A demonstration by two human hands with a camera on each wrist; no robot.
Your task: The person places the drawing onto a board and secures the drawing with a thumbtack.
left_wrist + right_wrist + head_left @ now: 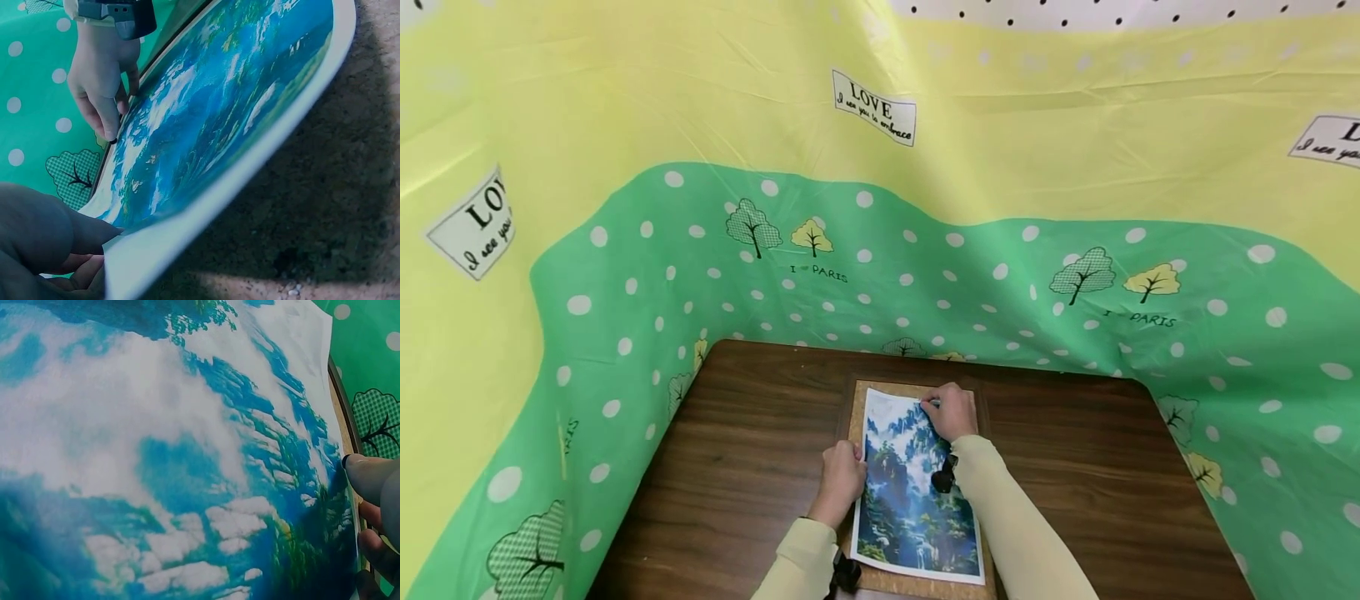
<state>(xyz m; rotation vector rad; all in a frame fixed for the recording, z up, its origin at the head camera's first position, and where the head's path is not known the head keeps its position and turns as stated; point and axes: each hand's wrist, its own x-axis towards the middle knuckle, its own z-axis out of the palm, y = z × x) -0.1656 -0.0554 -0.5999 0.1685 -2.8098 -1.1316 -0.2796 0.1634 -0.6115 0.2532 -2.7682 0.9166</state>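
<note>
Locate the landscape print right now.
In the head view, lower centre: the landscape print lies over the cork board, left hand at its left edge, right hand at its upper-right corner.

- Dark wood-grain table with rounded far corners
- Yellow-and-green cloth hanging behind it and along both sides, dotted white
- Printed trees and "LOVE" labels on the cloth
- Black-dotted white band at the top

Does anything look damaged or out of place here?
One edge of the picture looks odd: beside the left hand it bows up off the cork board instead of lying flat. The hand pinches it there, so that is probably just handling. I see no spill or tear.
</note>
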